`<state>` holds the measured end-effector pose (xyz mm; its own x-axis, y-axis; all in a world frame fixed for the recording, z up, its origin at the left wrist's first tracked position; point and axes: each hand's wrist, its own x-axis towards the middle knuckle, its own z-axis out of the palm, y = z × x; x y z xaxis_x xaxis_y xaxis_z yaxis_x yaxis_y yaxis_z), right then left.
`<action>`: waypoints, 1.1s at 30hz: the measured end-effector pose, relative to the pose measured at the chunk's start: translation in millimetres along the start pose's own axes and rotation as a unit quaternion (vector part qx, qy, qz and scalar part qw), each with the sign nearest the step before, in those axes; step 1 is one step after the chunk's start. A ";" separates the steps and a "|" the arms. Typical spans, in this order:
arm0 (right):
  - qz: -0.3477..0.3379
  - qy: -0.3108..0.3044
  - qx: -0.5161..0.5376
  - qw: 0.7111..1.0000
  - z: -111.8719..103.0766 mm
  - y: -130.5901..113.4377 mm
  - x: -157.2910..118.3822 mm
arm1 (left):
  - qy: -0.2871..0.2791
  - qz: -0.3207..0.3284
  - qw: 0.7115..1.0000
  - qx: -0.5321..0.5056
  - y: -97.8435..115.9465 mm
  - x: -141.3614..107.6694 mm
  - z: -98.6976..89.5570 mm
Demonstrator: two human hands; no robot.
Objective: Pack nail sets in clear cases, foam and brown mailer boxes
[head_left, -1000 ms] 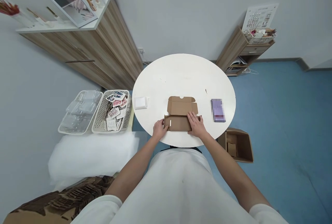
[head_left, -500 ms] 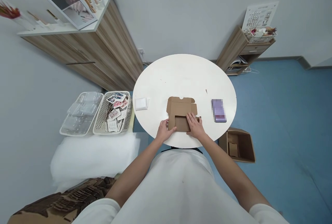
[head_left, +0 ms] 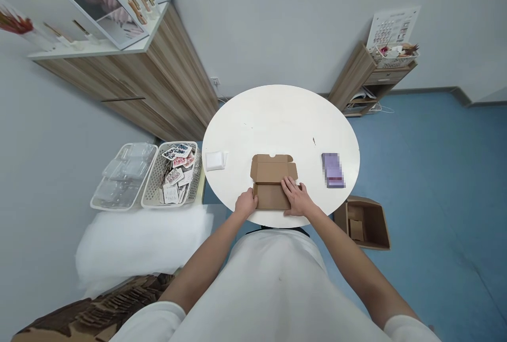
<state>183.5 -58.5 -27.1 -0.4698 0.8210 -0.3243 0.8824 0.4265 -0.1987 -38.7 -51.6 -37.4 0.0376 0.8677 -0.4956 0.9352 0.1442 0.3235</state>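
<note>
A brown cardboard box [head_left: 271,171] lies near the front edge of the round white table, its lid laid back with side flaps spread. The shallow tray part faces me with its walls standing. My left hand [head_left: 246,203] is closed at the tray's left wall, its fingertips partly hidden. Over the right end lies my right hand [head_left: 297,198], gripping that side with its fingers reaching inside the tray. A white padded packet [head_left: 215,160] rests on the table's left side. On the right is a purple package [head_left: 332,170], blurred by pixels.
Two white baskets stand left of the table [head_left: 277,115]: one [head_left: 195,189] with printed cards, one [head_left: 124,206] with clear plastic packs. A white soft roll [head_left: 142,239] and stacked cardboard [head_left: 99,310] lie nearer me. An opened carton [head_left: 368,220] sits on the floor at right.
The left part of the box has been folded, and the tray now looks wider and squared. My left hand has closed beside its left wall. My right hand stays at the right end.
</note>
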 end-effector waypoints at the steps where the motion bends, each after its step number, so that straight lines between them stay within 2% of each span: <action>1: -0.004 -0.004 0.002 1.000 -0.8 0.0 -0.7 | -0.007 -0.008 1.000 0.018 1.6 -1.0 -1.1; 6: -0.014 -0.016 0.009 1.000 -3.4 0.5 -3.9 | -0.011 -0.029 0.998 0.051 10.0 -1.4 -4.8; 11: -0.002 -0.014 0.007 1.000 -5.1 5.3 -2.7 | 0.005 -0.031 0.999 0.025 12.2 2.6 -3.8; 17: 0.018 -0.027 -0.008 0.999 -8.9 17.5 -3.7 | 0.032 0.082 0.987 -0.131 2.0 -12.0 8.6; 19: 0.022 -0.033 -0.010 0.999 -9.1 21.0 -4.8 | 0.036 0.104 0.983 -0.148 0.2 -19.9 10.3; 24: 0.007 -0.040 -0.025 0.999 -9.9 29.2 0.8 | 0.004 0.146 0.988 -0.044 9.6 -18.9 -2.2; 29: -0.010 -0.041 -0.027 0.999 -18.8 36.3 13.4 | -0.060 0.115 0.991 0.029 30.1 0.7 -20.4; 33: -0.006 -0.012 0.007 1.000 -23.2 44.3 8.7 | -0.076 0.090 0.992 0.040 43.1 8.8 -23.5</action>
<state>219.0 -23.7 -17.3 -0.4806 0.8066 -0.3442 0.8766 0.4302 -0.2158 -6.3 -26.5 -8.9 0.2539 0.7933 -0.5533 0.9333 -0.0506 0.3556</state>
